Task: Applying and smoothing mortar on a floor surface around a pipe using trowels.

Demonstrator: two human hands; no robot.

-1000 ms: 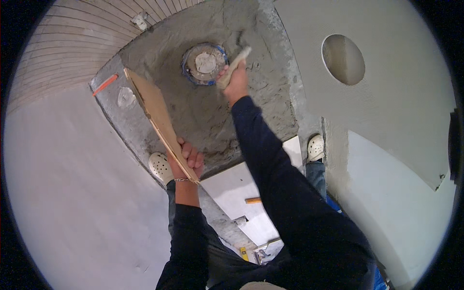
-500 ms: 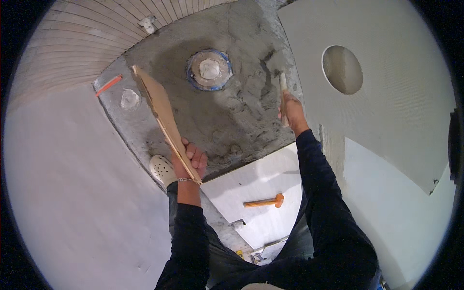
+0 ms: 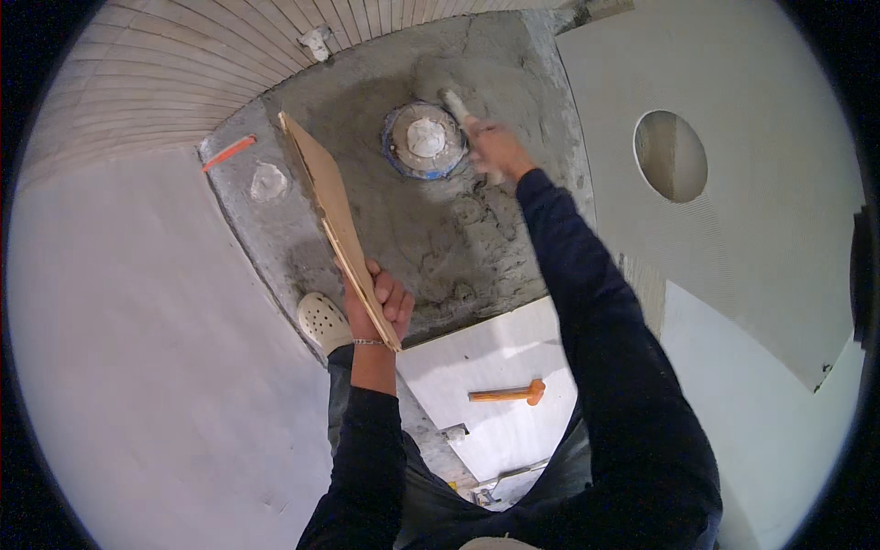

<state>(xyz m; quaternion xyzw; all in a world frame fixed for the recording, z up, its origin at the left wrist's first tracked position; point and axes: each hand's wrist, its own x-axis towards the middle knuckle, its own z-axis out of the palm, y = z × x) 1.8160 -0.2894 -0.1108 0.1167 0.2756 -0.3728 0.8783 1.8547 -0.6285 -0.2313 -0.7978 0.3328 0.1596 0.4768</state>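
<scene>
My left hand (image 3: 390,298) is closed around the lower end of a thin tan wooden board (image 3: 323,192), held tilted with its edge toward me. A pale, stick-like hand tool (image 3: 454,103), slightly blurred, is gripped in my right hand (image 3: 495,149); I cannot make out its exact kind. It lies right beside a round capped pipe opening (image 3: 426,139) with a blue rim and a whitish plug. Wet grey mortar (image 3: 367,110) surrounds that opening, rough and ridged toward the front right.
White tile (image 3: 513,348) lies in front, bearing an orange-headed mallet (image 3: 509,394). On the right a large grey slab (image 3: 752,220) has a round hole. An orange strip (image 3: 229,153) and a smaller plugged hole (image 3: 269,183) sit at the left, near my clog (image 3: 323,321). Grooved wall (image 3: 137,101) rises behind.
My right hand has moved the tool left and away from me, from the mortar's right edge to the capped pipe. My left hand still holds the board, and the view has shifted slightly.
</scene>
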